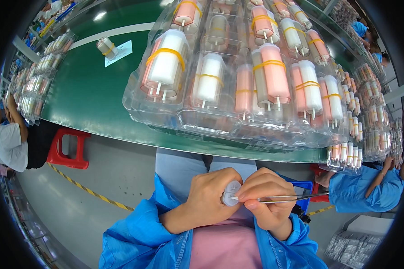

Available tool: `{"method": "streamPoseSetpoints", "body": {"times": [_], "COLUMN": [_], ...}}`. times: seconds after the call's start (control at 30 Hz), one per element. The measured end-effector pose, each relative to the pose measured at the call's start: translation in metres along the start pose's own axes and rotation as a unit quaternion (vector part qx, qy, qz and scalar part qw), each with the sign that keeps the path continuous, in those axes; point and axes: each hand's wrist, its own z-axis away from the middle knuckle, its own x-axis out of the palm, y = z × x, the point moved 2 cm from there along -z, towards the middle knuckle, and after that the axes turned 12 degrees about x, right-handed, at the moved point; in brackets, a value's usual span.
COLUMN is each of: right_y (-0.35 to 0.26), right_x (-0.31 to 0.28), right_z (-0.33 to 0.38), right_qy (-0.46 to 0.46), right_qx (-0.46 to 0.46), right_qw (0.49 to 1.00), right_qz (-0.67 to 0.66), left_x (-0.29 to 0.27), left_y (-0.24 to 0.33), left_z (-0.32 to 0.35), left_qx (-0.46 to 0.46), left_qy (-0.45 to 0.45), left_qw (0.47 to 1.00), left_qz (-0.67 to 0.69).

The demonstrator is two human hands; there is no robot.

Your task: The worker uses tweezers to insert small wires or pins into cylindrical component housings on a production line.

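Note:
Over my lap, my left hand is closed round a small part whose pale grey-white, rounded end face shows between the fingers; the rest of it is hidden. My right hand holds slim metal tweezers, which run out past the fingers to the right. Its thumb and fingertips pinch close to a short white stem on the end face; whether they grip the stem I cannot tell. Ahead, on the green table, a clear plastic tray holds white, pink and grey cylinders with thin white stems, bundled by yellow bands.
A banded bundle stands by a pale card on the green table. More trays of cylinders are stacked left and right. A red stool is at left. Co-workers sit on both sides, one in a blue sleeve.

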Motion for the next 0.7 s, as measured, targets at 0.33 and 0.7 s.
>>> {"method": "streamPoseSetpoints", "body": {"times": [0.33,0.7], "right_y": [-0.012,-0.004], "right_x": [0.001,-0.010], "right_z": [-0.006,0.006], "right_qy": [-0.017,0.087], "right_qx": [-0.039,-0.018], "right_qw": [0.992,0.995], "right_qz": [0.120,0.044], "left_x": [-0.001,-0.003], "left_y": [-0.007,0.001], "left_z": [0.002,-0.004], "left_qx": [0.033,-0.027], "left_qy": [-0.044,-0.029], "left_qw": [0.996,0.999], "left_qz": [-0.074,0.021]}}
